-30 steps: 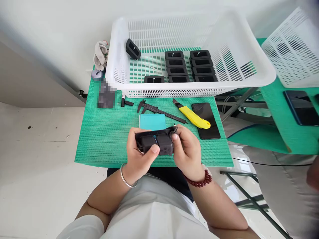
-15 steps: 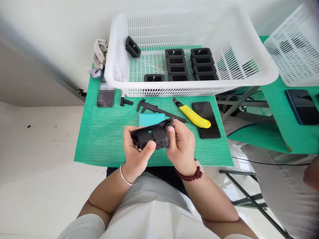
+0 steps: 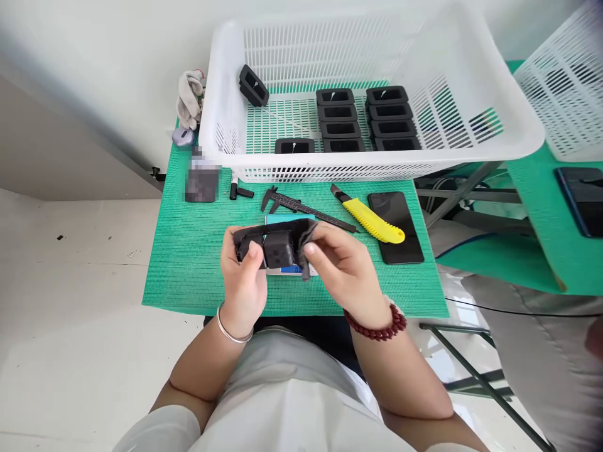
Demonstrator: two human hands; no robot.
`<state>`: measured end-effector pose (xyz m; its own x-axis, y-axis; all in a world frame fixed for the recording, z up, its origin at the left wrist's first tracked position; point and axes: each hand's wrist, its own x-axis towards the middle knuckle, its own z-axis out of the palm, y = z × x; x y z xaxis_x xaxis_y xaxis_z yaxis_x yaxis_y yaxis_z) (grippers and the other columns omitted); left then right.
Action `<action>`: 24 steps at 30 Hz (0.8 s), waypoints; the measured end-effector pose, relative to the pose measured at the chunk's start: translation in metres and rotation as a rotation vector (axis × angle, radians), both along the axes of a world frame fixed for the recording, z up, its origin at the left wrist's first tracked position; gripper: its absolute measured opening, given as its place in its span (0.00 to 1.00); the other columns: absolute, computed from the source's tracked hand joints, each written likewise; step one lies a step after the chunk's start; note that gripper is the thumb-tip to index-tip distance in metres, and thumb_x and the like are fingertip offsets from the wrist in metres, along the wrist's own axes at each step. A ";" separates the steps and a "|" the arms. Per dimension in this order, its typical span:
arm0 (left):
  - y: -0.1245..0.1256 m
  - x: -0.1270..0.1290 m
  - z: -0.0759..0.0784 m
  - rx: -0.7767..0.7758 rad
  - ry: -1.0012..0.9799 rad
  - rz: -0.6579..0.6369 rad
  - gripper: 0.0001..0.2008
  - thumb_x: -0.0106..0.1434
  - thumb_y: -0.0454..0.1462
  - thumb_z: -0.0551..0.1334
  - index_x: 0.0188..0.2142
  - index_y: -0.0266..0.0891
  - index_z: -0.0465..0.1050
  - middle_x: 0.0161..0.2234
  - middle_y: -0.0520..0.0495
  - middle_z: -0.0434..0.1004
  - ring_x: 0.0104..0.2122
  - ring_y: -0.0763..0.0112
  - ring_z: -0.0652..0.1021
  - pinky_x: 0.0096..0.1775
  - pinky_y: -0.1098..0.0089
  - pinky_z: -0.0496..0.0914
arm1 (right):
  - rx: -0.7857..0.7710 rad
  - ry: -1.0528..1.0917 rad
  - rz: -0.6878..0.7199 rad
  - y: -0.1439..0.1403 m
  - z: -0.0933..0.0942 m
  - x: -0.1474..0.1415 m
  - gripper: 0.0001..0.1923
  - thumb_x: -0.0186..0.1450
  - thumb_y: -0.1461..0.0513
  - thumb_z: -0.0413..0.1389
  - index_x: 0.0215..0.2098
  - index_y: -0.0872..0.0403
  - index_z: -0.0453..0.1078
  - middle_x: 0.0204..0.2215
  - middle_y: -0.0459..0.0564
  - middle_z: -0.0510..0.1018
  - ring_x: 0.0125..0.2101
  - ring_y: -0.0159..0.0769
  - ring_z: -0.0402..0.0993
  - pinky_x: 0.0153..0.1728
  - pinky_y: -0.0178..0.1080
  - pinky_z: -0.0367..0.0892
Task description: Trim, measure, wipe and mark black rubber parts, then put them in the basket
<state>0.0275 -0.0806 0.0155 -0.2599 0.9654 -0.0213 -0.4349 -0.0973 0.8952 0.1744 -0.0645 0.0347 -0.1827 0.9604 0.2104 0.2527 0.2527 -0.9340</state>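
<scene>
Near the middle of the frame both hands close on a black moulded part (image 3: 277, 246), lifted a little off the green mat (image 3: 198, 263) that covers the bench: the left hand (image 3: 245, 279) grips its left end with the thumb pressed on the front face, and the right hand (image 3: 342, 270) pinches its right end between thumb and fingertips, so the piece is braced from both sides and tilted toward the camera, as if for a close look. Just under it lies a teal pad (image 3: 288, 221), mostly hidden by the part. Toward the top of the frame, the tools lie in a loose row within easy reach: a black caliper (image 3: 301, 207), a yellow utility knife (image 3: 370, 220) and a dark phone (image 3: 398, 226) to the right, with a small marker (image 3: 234, 187) to the left. Behind them stands a white slatted basket (image 3: 471, 69), where similar black parts (image 3: 365, 119) lie in two neat columns in its centre, one more (image 3: 253, 85) leaning against the left wall and another (image 3: 294, 145) at the front. The mat's left portion is the widest bare stretch; its near edge runs just below the hands, so there is little room toward the body, and the basket's front wall shuts off the far side. A second basket (image 3: 563, 94) sits at upper right.
</scene>
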 end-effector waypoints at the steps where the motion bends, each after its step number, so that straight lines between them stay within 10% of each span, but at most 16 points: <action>1: -0.002 0.001 -0.001 0.012 0.009 -0.002 0.18 0.58 0.51 0.68 0.35 0.41 0.67 0.31 0.53 0.68 0.31 0.75 0.71 0.39 0.71 0.70 | 0.024 -0.012 0.007 -0.001 -0.001 -0.001 0.12 0.70 0.56 0.53 0.30 0.52 0.64 0.26 0.46 0.70 0.28 0.32 0.66 0.31 0.37 0.63; 9: -0.007 0.003 -0.008 0.035 0.082 -0.049 0.17 0.57 0.48 0.70 0.37 0.42 0.69 0.30 0.53 0.66 0.29 0.76 0.68 0.32 0.74 0.65 | 0.151 -0.163 -0.293 -0.007 -0.006 -0.011 0.17 0.71 0.58 0.50 0.24 0.52 0.59 0.19 0.42 0.63 0.22 0.29 0.58 0.24 0.35 0.56; 14: -0.003 -0.002 -0.010 -0.028 -0.033 -0.076 0.16 0.57 0.48 0.70 0.37 0.41 0.72 0.32 0.52 0.71 0.32 0.76 0.73 0.36 0.74 0.69 | 0.136 -0.305 -0.528 0.030 -0.021 0.037 0.13 0.69 0.54 0.52 0.30 0.52 0.69 0.24 0.46 0.72 0.26 0.33 0.67 0.29 0.38 0.64; 18: 0.000 -0.008 -0.013 -0.120 -0.145 -0.050 0.15 0.60 0.48 0.68 0.38 0.42 0.71 0.35 0.51 0.75 0.37 0.74 0.77 0.39 0.72 0.73 | 0.137 -0.624 -0.491 0.043 -0.039 0.078 0.11 0.66 0.56 0.55 0.39 0.54 0.73 0.35 0.54 0.78 0.33 0.39 0.73 0.36 0.43 0.68; 24: 0.016 -0.017 -0.014 -0.202 -0.287 -0.048 0.15 0.61 0.46 0.68 0.42 0.46 0.67 0.45 0.52 0.77 0.44 0.71 0.80 0.43 0.71 0.74 | -0.002 -0.823 -0.204 -0.012 -0.056 0.080 0.17 0.68 0.50 0.53 0.45 0.55 0.66 0.22 0.44 0.71 0.19 0.34 0.66 0.21 0.38 0.60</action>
<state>0.0102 -0.0641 0.0020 -0.1706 0.9452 -0.2785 -0.6714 0.0954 0.7349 0.2542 -0.0767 -0.0212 -0.1001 0.9914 0.0847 0.8927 0.1271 -0.4324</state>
